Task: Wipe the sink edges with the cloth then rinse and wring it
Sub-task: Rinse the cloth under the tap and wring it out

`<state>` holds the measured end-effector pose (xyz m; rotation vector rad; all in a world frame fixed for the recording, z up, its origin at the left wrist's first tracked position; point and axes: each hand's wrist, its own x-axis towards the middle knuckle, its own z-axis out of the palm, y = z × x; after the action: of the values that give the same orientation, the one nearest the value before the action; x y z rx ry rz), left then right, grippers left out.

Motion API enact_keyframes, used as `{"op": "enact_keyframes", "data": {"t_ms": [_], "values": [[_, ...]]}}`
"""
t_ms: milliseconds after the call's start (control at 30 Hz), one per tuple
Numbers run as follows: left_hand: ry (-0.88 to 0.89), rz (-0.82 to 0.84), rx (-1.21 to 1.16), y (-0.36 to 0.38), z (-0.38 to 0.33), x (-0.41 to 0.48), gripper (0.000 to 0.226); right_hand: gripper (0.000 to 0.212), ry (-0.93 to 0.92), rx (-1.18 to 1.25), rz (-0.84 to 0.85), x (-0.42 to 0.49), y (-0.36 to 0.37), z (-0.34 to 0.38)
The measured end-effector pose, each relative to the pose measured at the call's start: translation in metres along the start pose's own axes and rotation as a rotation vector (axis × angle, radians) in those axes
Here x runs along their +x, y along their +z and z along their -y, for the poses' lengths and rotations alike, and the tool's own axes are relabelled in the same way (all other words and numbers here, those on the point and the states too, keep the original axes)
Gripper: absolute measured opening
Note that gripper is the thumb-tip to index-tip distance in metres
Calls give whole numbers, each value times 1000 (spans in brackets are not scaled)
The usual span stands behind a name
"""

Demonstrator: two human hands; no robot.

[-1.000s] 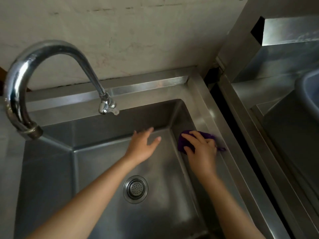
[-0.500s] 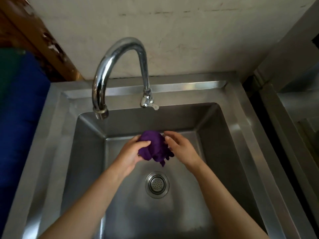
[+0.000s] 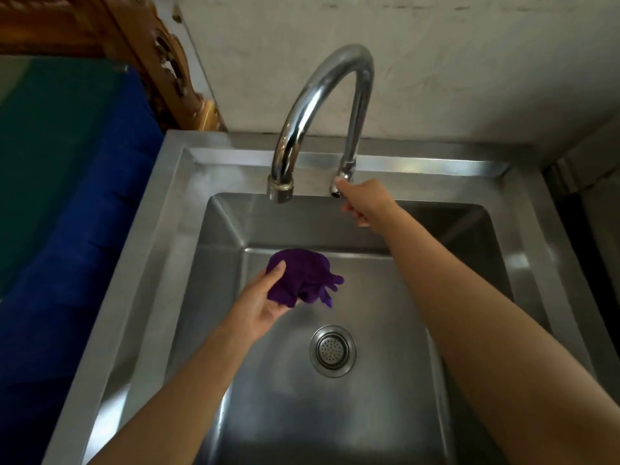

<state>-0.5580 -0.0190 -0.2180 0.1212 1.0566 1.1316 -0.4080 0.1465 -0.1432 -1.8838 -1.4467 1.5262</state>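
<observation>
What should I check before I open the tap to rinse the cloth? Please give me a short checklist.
1. Is the cloth held firmly? Ok: the left hand grips it above the basin.
2. Is the right hand at the tap? Ok: its fingers curl at the tap's tip.
3. Is water running? Not ok: none is visible.
4. Is the cloth directly under the tap's tip? Cannot tell from this one view.
5. Is the drain uncovered? Ok: nothing lies on it.
</observation>
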Motion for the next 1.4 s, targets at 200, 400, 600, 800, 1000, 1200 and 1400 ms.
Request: {"op": "enact_keyframes", "data": {"t_ms": [200,400,600,800,1000,1200,1400], "values": [[52,-1,20,-11,0,3,40,32,27,54,-36,6,2,3],[64,7,-2,-13,1,7,40,33,-26,-39,-113,10,7,4],[68,-7,-29,-12,1,11,21,35,-55,-135,-167,12,8,6],[91,-6,-36,-12,-1,13,18,27,-83,-145,-179,12,10,9],[76,-17,-163,-14,-4,16,21,23,-78,-162,-179,13,11,9],[52,-22,-211,-15,-4,18,23,28,-75,-171,-191,13,10,11],[35,-28,-201,-14,-4,23,25,23,-81,-194,-215,11,12,13]]}}
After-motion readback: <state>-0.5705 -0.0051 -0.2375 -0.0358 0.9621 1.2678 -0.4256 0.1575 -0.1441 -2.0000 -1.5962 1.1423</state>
